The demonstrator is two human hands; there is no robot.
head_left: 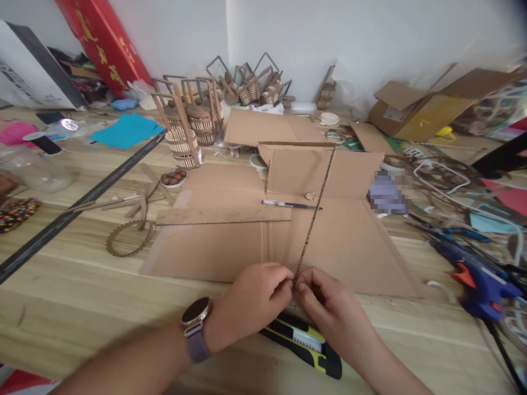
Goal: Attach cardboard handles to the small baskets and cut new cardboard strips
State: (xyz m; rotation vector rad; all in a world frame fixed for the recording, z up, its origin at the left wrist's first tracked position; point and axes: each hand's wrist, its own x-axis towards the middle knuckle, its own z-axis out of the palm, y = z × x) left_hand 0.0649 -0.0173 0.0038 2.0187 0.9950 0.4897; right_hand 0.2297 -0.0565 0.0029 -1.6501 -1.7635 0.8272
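Observation:
My left hand, with a watch on the wrist, and my right hand meet at the front edge of a flattened cardboard sheet. Between them both pinch the near end of a thin cardboard strip, seen edge-on with its corrugations showing. The strip stretches away from me over the sheet. Partly hidden below my hands is a yellow-and-black utility knife. A pen lies on the cardboard, close to the strip. Left of it rests a flat, wider cardboard strip.
Small woven baskets with tall handles stand at the back left. A bowl of brown round pieces and a corrugated loop lie left. At right are a blue glue gun, cables and an open cardboard box.

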